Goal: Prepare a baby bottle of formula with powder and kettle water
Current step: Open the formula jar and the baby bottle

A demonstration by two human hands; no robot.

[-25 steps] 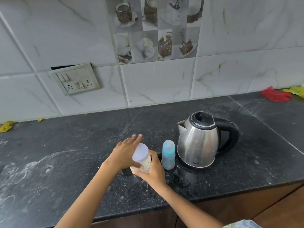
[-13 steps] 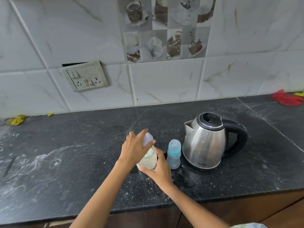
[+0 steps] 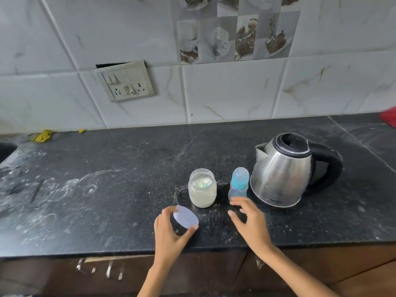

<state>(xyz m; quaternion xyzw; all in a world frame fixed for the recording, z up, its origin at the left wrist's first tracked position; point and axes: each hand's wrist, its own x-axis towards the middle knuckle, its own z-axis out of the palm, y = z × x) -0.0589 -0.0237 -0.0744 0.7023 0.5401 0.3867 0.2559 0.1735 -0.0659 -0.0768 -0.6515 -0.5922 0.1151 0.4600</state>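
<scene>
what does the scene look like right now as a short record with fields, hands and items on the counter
surface: black stone counter, dusted with white marks
powder jar: upright, open, pale powder inside
lid: off the jar, held tilted in the left hand
right hand: open, empty, just in front of the baby bottle
baby bottle: upright, blue cap on, between jar and kettle
kettle: steel, black handle pointing right, lid closed
wall: switchboard on white tiles

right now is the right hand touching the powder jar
Apart. In the head view, bare dark counter shows between the open right hand and the powder jar; the hand hovers nearer the baby bottle.
</scene>
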